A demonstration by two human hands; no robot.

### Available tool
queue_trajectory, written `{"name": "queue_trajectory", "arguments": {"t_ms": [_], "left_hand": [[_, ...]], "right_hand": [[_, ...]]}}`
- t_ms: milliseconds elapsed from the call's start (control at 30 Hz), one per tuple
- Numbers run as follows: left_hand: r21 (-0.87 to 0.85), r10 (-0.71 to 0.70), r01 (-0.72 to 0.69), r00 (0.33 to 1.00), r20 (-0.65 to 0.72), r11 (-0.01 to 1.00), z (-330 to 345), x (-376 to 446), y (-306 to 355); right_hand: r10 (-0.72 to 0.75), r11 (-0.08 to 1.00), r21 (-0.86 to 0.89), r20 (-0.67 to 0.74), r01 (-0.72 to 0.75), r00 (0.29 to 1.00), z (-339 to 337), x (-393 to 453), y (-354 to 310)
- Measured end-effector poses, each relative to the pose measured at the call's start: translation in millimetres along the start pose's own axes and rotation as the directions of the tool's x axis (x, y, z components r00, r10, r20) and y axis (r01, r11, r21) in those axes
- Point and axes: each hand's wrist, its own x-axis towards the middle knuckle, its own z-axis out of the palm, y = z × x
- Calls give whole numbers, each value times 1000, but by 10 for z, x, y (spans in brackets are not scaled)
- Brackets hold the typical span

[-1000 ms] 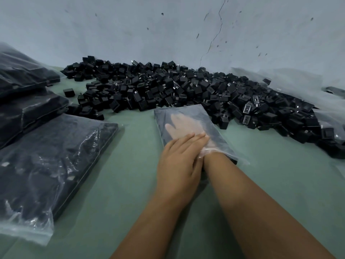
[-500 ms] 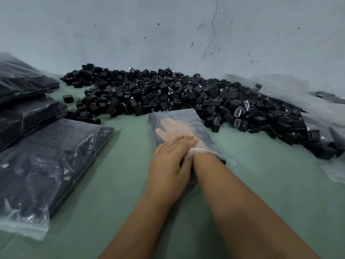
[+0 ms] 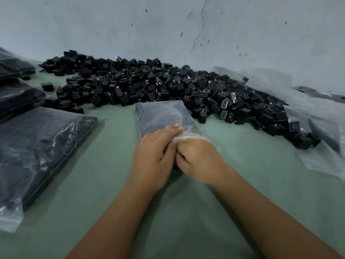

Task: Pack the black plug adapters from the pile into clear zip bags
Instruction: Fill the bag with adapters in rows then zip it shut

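Clear plastic is under my two hands: a zip bag (image 3: 164,116) lies flat on the green surface (image 3: 112,165), with its far end touching the pile of black plug adapters (image 3: 168,86). My left hand (image 3: 155,156) lies on the near part of the bag with the fingers straight, pressing it down. My right hand (image 3: 199,161) is at the mouth of the bag, the fingers curled around the bunched white edge of the plastic, so it grips the bag there. The two hands touch each other. The bag looks dark inside, but I cannot tell how many adapters it holds. The pile spreads along the grey wall (image 3: 168,25). On the left lie filled bags (image 3: 37,143), dark with adapters. On the right, loose clear plastic (image 3: 321,128) lies beside the pile.
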Motion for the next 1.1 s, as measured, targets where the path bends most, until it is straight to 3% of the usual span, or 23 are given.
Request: {"name": "queue_trajectory", "arguments": {"t_ms": [67,133,200,267,333,367,467,567,667,767,900,1000,1100], "left_hand": [[-5,-9,9,1000,21,1000,-9,-4,7],[26,-22,20,998,60,999,-15,11,2],[69,-57,51,995,81,996,-16,26,-7],[89,-77,71,995,62,994,-20,21,-9],[111,-67,58,995,80,992,-19,9,8],[121,-67,55,993,98,991,-20,9,15],[154,-75,55,989,131,987,-18,23,12],[173,-85,58,984,156,983,-23,33,5],[184,-81,51,984,161,982,-22,42,7],[199,-83,50,983,164,979,-25,36,6],[218,-92,51,980,179,975,-29,30,2],[227,-96,50,976,195,973,-32,31,3],[215,-98,55,976,194,975,-37,29,7]], "right_hand": [[-210,978,-57,-236,202,949,-61,-102,63],[-219,976,-77,-398,205,891,-67,-115,147],[-36,998,30,-541,62,840,-82,-19,227],[296,944,309,-633,-116,715,-114,130,380],[594,791,543,-570,-283,568,-172,267,627],[704,697,605,-476,-385,527,-179,311,764],[841,440,652,-59,-617,538,-43,313,1093],[808,454,479,133,-751,573,152,216,1161],[820,461,501,75,-732,567,182,185,1146],[898,368,643,-59,-672,435,154,137,1138],[939,335,673,-182,-660,291,148,50,1166],[939,329,719,-180,-612,293,119,35,1199],[933,342,676,-160,-653,323,124,16,1205]]}}
